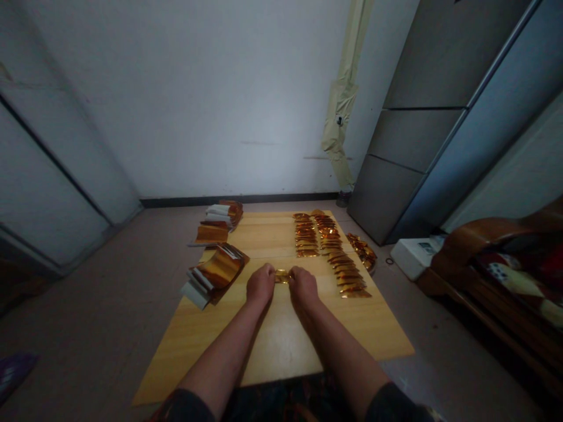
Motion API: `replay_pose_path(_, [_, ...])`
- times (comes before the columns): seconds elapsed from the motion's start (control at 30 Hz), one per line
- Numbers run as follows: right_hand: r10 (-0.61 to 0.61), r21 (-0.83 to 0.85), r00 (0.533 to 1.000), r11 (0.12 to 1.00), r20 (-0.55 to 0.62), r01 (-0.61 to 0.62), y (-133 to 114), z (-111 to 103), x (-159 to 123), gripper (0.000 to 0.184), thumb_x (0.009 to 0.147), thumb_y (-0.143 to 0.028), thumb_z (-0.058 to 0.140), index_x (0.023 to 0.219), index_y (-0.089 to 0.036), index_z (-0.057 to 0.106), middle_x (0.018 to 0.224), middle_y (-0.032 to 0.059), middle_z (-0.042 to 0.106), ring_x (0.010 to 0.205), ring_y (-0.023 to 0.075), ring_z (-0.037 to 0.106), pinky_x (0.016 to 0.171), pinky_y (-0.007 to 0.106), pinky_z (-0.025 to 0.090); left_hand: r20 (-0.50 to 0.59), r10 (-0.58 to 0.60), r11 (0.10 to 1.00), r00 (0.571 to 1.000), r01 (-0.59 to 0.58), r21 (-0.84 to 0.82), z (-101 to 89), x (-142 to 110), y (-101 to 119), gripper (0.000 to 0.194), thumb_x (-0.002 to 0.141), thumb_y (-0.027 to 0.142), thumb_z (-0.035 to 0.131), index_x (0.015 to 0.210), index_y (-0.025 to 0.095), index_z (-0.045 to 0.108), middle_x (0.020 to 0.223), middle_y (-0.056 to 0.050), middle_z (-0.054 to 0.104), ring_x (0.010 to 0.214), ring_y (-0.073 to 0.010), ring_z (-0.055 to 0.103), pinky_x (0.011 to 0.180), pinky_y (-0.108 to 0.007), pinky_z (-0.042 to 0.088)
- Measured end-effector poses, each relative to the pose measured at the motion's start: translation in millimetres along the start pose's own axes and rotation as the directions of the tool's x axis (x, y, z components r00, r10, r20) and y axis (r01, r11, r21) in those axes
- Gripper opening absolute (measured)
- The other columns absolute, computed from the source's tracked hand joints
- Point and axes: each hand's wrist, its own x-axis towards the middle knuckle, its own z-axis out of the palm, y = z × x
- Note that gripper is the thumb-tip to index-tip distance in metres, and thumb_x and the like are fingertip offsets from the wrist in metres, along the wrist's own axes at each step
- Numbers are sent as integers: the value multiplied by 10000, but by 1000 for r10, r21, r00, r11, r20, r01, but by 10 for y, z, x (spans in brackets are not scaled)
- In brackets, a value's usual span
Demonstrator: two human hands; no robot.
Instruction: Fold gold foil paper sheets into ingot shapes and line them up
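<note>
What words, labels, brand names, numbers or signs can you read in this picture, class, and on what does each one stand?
No word, brand name or number can be read.
White box on the floor: a small dark panel on top, too small and blurred to read.
Gold foil strip between the left hand and right hand: no lettering can be made out.

"Where are the hands?"

"Left hand (261, 285) and right hand (304, 287) sit just apart, backs up, fingers curled inward."

"And the arms?"

"Both forearms (224, 346) are bare, angling inward from the near side, out of dark sleeves (180, 405)."
</note>
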Motion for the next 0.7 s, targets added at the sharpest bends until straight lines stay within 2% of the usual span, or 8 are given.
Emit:
replay_pose_path(0.2, [24,25,1000,999,-11,-24,-7,2,11,121,867,-171,543,930,-219,634,873,23,706,790,154,599,626,256,261,-25,60,997,998,-58,46,31,-21,-21,176,897,245,485,865,228,657,886,-19,704,801,-159,602,637,-255,313])
replay_pose_path(0.43, [22,-34,1000,999,8,-22,-36,-41,-6,180,907,-170,476,877,-214,649,890,43,690,778,160,578,632,267,260,-66,109,990,992,-103,97,92,-45,-69,181,899,239,497,859,214,672,918,-28,636,805,-146,580,646,-247,336])
replay_pose_path(0.53, [9,-16,1000,1000,1,-9,-31,-35,-9,176,900,-171,482,872,-211,651,874,42,682,768,159,565,631,264,261,-65,124,990,990,-118,82,109,-57,-92,183,895,214,497,875,213,678,914,-21,621,806,-140,575,655,-241,350])
replay_pose_path(0.7, [-6,2,1000,1000,-3,6,-10,-17,-16,143,879,-165,505,868,-211,639,860,32,670,768,156,549,632,259,254,-12,219,976,976,-219,-7,111,-73,-169,278,901,163,460,982,244,714,933,-19,612,853,-131,584,709,-222,393])
